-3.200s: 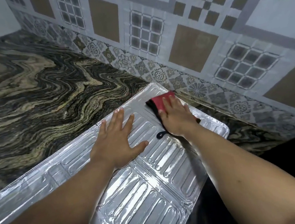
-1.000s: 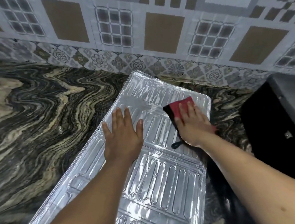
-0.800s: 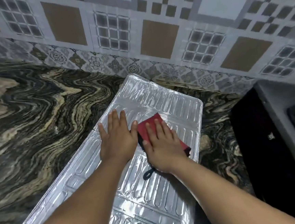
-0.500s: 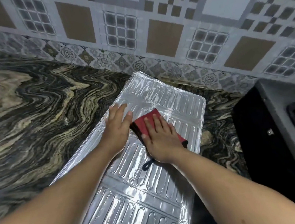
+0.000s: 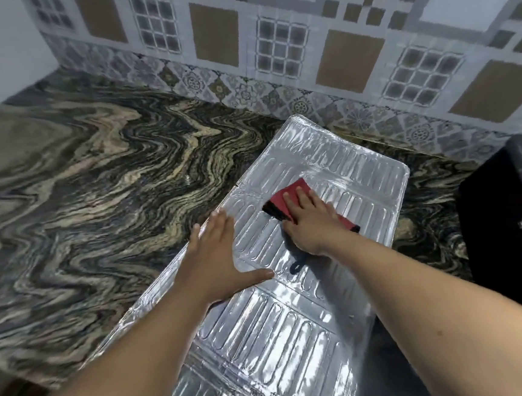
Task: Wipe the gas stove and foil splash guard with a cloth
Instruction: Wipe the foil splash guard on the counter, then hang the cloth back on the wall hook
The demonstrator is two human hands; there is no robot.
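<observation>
Foil fills the lower middle of the view: a long, ribbed, silver foil splash guard (image 5: 296, 327) lying flat on the swirled black-and-cream marble countertop (image 5: 80, 198), its far end pointing toward one o'clock at the patterned tile wall (image 5: 302, 36). On that far end lies a red cloth with a black edge and loop (image 5: 288, 195). The right hand (image 5: 310, 222) presses flat on the cloth, fingers straight and together. At nine o'clock from it, the left hand (image 5: 217, 258) rests flat on the guard's left edge, fingers extended, thumb spread. A black appliance (image 5: 508, 223) sits at three o'clock.
</observation>
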